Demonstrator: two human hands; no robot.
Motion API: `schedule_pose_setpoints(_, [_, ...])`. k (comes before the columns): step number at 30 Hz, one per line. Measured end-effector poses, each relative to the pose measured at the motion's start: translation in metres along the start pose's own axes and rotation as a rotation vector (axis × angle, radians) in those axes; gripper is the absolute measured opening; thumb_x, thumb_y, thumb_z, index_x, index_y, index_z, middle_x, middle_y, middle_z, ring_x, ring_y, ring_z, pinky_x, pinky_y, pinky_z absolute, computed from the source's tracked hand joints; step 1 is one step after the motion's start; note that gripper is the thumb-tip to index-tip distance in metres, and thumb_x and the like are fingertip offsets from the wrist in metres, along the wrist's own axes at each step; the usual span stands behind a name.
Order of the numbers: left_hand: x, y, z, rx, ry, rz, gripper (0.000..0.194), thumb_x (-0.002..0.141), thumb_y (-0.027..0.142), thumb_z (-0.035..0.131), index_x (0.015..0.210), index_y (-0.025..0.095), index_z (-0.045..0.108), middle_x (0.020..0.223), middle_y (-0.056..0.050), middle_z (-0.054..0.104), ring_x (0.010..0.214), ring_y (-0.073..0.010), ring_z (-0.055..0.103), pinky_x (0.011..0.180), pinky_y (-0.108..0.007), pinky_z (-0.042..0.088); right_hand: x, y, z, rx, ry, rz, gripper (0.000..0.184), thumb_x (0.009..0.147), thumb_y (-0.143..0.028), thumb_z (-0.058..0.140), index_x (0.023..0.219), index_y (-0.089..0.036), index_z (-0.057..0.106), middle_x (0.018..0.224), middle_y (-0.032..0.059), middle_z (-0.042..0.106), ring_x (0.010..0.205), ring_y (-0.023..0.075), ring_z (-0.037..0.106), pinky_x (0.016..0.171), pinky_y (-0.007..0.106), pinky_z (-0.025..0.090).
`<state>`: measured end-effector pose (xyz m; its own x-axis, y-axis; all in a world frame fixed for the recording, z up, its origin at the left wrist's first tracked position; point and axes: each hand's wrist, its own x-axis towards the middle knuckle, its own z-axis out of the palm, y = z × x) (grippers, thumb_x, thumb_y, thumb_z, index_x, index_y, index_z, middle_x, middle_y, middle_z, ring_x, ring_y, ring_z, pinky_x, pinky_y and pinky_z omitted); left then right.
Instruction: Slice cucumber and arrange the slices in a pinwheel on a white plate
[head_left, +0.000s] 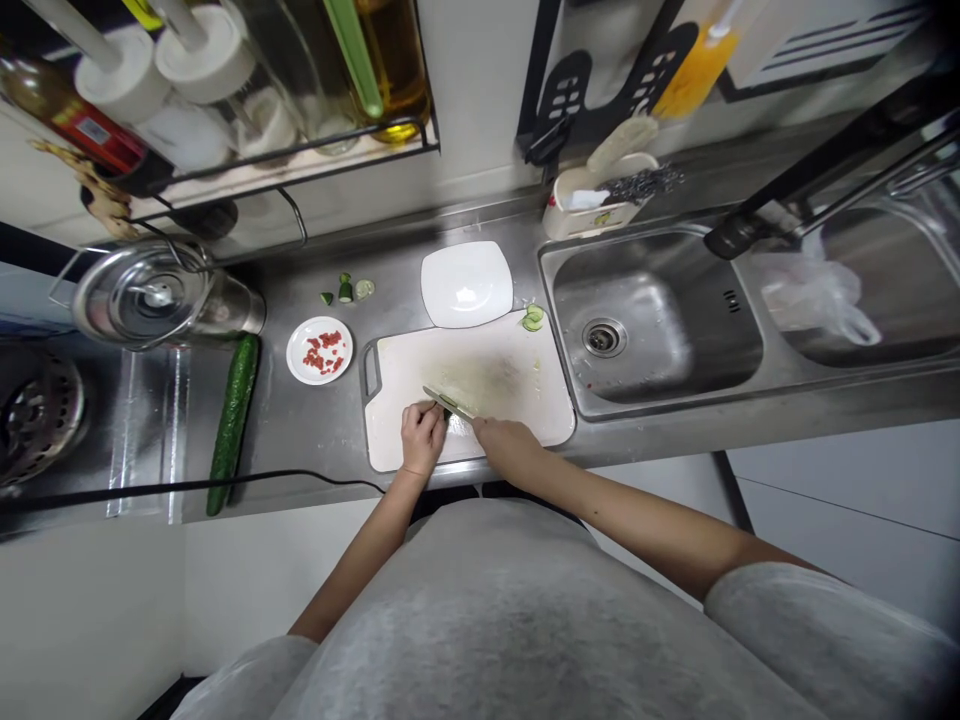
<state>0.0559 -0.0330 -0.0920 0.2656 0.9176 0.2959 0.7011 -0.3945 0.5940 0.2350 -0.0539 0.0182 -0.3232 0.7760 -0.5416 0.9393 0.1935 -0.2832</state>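
Left hand [422,438], eight o'clock of the board [397,372] centre (twelve being away from the wearer): fingers bent and drawn together, grasping a green piece [448,412]. Most of that piece is hidden by the fingers and the blade, so its length cannot be told. Right hand [511,450], near five o'clock: clenched around the handle of the knife [455,406], no gap visible between fingers and palm. Blade points to ten o'clock, lying across the piece just beside the left fingertips.

Board surface wet, with a greenish-grey patch on its middle. Slices [533,318] lie overlapping at its corner, between one and two o'clock. Plate [466,275], white and squarish, stands at twelve o'clock, against the board's far edge.

Saucer [295,346], between nine and ten o'clock, bears chopped red bits [323,353]. Offcuts [346,290] lie on the counter [390,290] at ten. Cucumber [234,425], whole, lies well apart, just below nine. Pot [142,295] stands past it, between nine and ten. Sink [652,345] adjoins at two o'clock; caddy [596,215] stands behind, at one.
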Motion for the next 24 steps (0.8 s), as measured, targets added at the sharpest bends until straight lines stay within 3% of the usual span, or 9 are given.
schedule_pose_setpoints(24, [0.0,-0.001,0.002,-0.021,0.041,0.037,0.016,0.087,0.019,0.052,0.096,0.02,0.065,0.091,-0.007,0.059,0.093,-0.0173,0.055,0.082,-0.033,0.046,0.013,0.007,0.018,-0.007,0.081,-0.046,0.03,0.087,-0.002,0.036,0.105,-0.012,0.057,0.086,0.011,0.068,0.083,0.0198,0.066,0.067,0.027,0.048])
